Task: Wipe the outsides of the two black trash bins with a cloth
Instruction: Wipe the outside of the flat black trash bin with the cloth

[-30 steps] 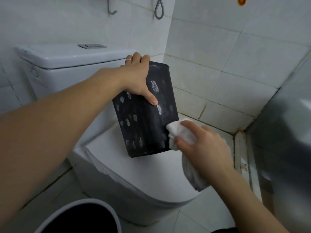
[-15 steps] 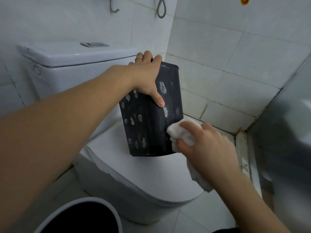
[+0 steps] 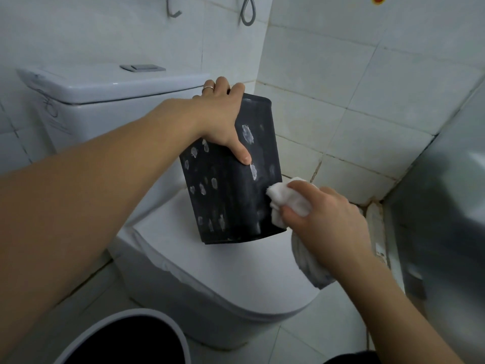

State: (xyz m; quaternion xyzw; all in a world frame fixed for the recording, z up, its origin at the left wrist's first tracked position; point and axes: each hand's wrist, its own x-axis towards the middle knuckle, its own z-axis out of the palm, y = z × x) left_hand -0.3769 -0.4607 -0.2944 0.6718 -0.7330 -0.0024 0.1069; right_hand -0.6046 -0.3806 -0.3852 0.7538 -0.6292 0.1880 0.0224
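A small black rectangular trash bin [image 3: 231, 195] stands tilted on the closed white toilet lid [image 3: 236, 266], its sides spotted with white smudges. My left hand [image 3: 223, 122] grips its upper rim, thumb on the front face and fingers over the back edge. My right hand [image 3: 322, 219] holds a bunched white cloth [image 3: 283, 195] and presses it against the bin's right side near the lower corner. The cloth's tail hangs below my palm. A second bin [image 3: 126, 340], round with a grey rim and black inside, shows at the bottom left on the floor.
The white toilet tank [image 3: 105, 101] stands behind the bin. White tiled walls close in at the back and right. A grey metallic surface [image 3: 446, 206] fills the right edge. A hook and a hose loop [image 3: 248, 11] hang on the wall above.
The bin has turned slightly more upright in my left hand. My right hand with the cloth has slid up along the bin's right side, then back down a little.
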